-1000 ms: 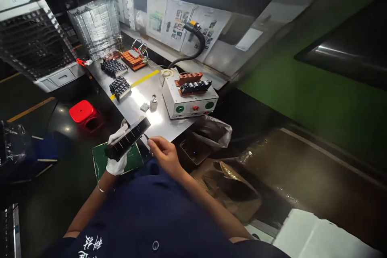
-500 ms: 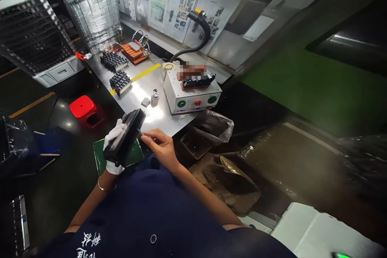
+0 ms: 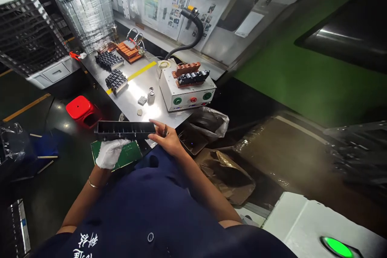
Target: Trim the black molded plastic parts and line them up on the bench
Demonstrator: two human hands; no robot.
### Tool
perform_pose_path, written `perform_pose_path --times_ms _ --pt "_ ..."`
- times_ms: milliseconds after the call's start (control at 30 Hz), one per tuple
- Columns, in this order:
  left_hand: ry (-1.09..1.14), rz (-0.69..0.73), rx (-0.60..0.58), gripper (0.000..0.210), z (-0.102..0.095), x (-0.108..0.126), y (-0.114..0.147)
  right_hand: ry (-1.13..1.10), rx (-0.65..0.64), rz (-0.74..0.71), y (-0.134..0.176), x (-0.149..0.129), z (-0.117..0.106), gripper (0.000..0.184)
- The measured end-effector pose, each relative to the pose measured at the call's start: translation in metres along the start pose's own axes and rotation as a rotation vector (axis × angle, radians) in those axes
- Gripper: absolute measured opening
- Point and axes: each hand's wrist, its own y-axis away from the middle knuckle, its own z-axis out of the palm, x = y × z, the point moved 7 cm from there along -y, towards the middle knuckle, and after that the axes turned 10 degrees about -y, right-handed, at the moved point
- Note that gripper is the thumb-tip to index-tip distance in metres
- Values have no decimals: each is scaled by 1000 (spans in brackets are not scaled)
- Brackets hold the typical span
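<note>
A long black moulded part (image 3: 125, 129) with a row of small ribbed compartments lies level in front of me. My left hand (image 3: 109, 154), in a white glove, supports it from below, fingers closed against its near side. Bare, my right hand (image 3: 167, 140) grips the part's right end between thumb and forefinger. Something small and dark shows among its curled fingers, too little to name. On the metal table (image 3: 133, 105) beyond sit a small silver can (image 3: 151, 96), a grey block (image 3: 142, 100) and a pale flat piece (image 3: 139, 112).
A white control box (image 3: 187, 92) carries a black ribbed part (image 3: 193, 78) beside a copper-coloured fixture. Black parts (image 3: 116, 81) stand in rows at the left. A red stool (image 3: 83, 111), a green board (image 3: 130, 155) and open bags (image 3: 225, 175) lie lower down.
The black part has turned from a steep tilt to lying level across my view. My right hand has shifted from its side to its right end. A pale flat piece now shows on the table.
</note>
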Motion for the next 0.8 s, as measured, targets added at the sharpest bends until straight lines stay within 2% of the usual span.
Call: perform_pose_path --times_ms 133,200,300,400,467,533,600,700,800 --pt "213 -107 -64 34 29 4 -4 151 55 -64 4 -11 8 49" --pt "279 -97 2 39 39 4 -8 222 90 -122 7 -14 17 48" --pt "276 -14 156 48 43 5 -19 336 124 -146 12 -12 26 50" --pt "204 163 334 57 37 13 -24 347 148 -95 17 -8 24 42" --pt "130 272 469 67 31 18 -22 253 120 -72 20 -5 26 36" --pt "39 355 547 77 28 22 -16 112 83 -56 23 -1 31 34" --pt "-85 434 554 81 29 25 -12 -21 73 -29 24 3 36 34" --pt "-277 542 523 74 32 29 -7 -124 115 -8 26 7 41 33" --pt "-409 540 488 67 33 29 -7 -135 170 -29 27 11 42 33"
